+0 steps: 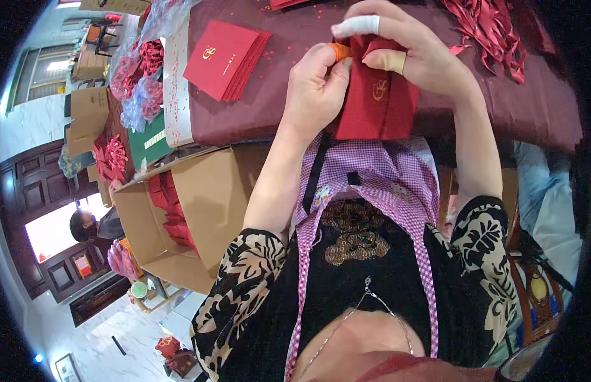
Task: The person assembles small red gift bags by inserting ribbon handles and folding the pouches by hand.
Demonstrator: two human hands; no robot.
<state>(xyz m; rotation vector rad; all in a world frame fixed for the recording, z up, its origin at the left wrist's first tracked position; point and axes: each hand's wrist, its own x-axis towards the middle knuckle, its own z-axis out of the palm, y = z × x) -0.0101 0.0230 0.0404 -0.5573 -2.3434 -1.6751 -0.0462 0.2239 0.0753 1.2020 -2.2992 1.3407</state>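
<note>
Both hands closed on one red envelope [377, 102], held upright at the table's near edge [257, 130] just above the apron. Left hand [314, 95] pinching the upper left corner, thumb tipped with an orange rubber cot, probably for grip on slick paper. Right hand [403, 51] curled over the top edge, white and tan finger covers pressing the flap down. Up and left of the left hand, a neat stack of red envelopes [226, 60]. Below the left forearm, an open cardboard box [200, 210] partly filled with more.
</note>
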